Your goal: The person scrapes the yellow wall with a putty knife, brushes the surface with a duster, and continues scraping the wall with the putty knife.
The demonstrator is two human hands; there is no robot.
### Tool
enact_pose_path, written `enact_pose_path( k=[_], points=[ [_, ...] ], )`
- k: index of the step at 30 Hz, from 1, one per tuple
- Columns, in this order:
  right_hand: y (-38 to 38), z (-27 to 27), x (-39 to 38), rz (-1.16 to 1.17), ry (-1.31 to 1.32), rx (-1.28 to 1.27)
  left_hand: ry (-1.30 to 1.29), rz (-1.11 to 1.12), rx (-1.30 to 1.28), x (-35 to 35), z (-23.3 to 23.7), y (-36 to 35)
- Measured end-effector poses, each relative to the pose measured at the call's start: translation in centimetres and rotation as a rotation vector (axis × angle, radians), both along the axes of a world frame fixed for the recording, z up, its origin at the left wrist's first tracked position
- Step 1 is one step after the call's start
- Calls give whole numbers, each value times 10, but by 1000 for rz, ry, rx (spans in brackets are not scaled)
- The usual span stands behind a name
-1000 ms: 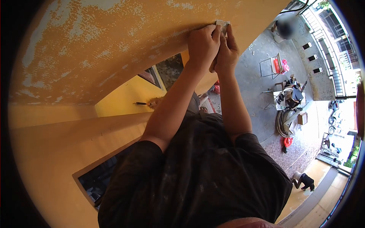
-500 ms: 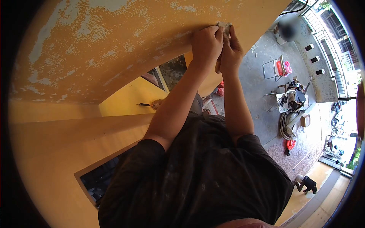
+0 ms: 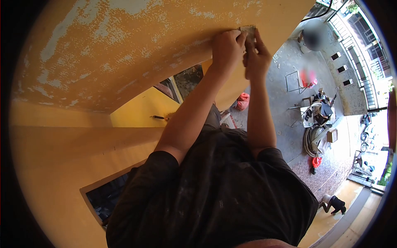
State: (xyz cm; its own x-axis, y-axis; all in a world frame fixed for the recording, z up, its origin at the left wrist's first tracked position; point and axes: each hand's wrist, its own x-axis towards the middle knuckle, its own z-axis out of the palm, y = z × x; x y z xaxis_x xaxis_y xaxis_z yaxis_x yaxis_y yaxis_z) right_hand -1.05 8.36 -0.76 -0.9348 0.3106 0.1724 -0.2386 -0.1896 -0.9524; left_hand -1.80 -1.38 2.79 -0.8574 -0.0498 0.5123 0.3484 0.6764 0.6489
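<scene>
Both of my hands are raised together against the underside of an orange painted surface (image 3: 136, 45) mottled with pale patches. Between them shows the flat greyish blade of a scraper (image 3: 249, 29), its edge against the paint. My right hand (image 3: 258, 60) is closed round the scraper, its index finger stretched along the blade's side; the handle is mostly hidden. On the blade's other side, my left hand (image 3: 228, 47) is closed, with its thumb and fingertips pressed at the blade.
Below left are a yellow ledge with a dark-handled tool (image 3: 157, 117) and a window opening (image 3: 108, 196). A folding chair (image 3: 294, 80), piled items (image 3: 320, 109), a coiled hose (image 3: 310, 140) and red bags (image 3: 243, 101) stand on the floor. Another person (image 3: 334, 203) bends at lower right.
My hands and the scraper have shifted slightly right in view, as has the painted surface. The fingers of my right hand have spread a little, and more of the blade shows.
</scene>
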Motion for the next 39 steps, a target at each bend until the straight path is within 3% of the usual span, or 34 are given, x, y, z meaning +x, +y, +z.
enact_pose_path(
  k=[2, 6, 10, 14, 18, 21, 26, 32, 34, 35, 39],
  points=[
    [11, 8, 5, -16, -6, 29, -61, -199, 337, -2, -2, 7],
    [20, -8, 10, -38, -17, 40, -158, -262, 452, 1, -22, 16],
    [21, -20, 15, -5, -75, 223, -186, -239, 539, 16, -34, 10],
    [21, -37, 10, 41, 116, 400, -216, -223, 720, 21, -46, 4],
    [21, -24, 17, 88, 203, 341, -269, -220, 773, 25, -45, 7],
    [29, -12, 22, 69, 63, 448, -390, -285, 1076, 26, -45, 15],
    [37, -14, 21, 39, 108, 617, -335, -260, 1100, 25, -58, 23],
    [23, -37, 26, 62, 133, 478, -302, -154, 1014, 38, -75, 15],
    [7, -39, 38, 108, -69, 313, -280, -119, 975, 42, -80, 9],
    [1, -47, 40, 122, -31, 260, -248, -93, 928, 45, -82, 5],
    [-13, -68, 39, 146, -8, 286, -195, -27, 817, 49, -94, -10]
  ],
)
